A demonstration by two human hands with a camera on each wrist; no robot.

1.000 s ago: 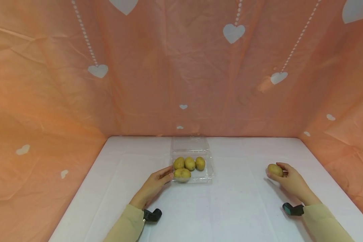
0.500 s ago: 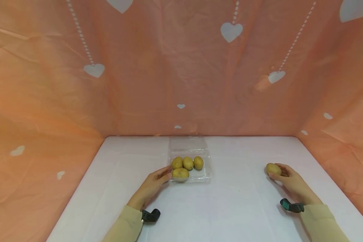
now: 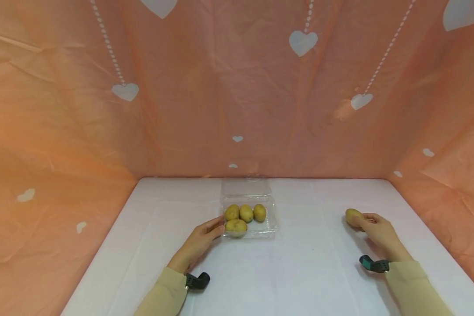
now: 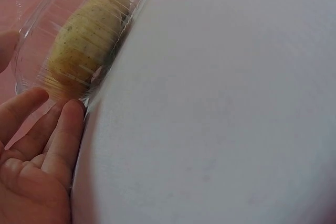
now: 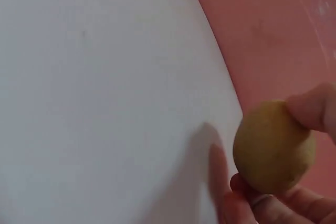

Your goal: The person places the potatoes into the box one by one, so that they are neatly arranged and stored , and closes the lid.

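Observation:
A clear plastic clamshell box [image 3: 271, 224] stands at the middle of the table with its lid laid back. Several yellow potatoes lie inside: three in a back row, and one potato [image 3: 236, 226] on its side at the front left. My left hand [image 3: 197, 243] touches the box's left end with extended fingertips; the left wrist view has the front potato [image 4: 89, 38] behind the ribbed plastic wall. Off to the right, my right hand [image 3: 381, 232] holds another potato [image 3: 353, 217] between thumb and fingers. In the right wrist view that potato [image 5: 273, 148] appears above the table, its shadow apart from it.
White cloth covers the table [image 3: 300, 272]. An orange-pink curtain [image 3: 260, 109] with pale hearts surrounds its back and sides. The open lid [image 3: 246, 187] reaches back close to the rear edge. Each wrist wears a black camera.
My right hand has shifted slightly left, and the potato in it has turned and moved a little up and left in the head view. The left hand and box stay put.

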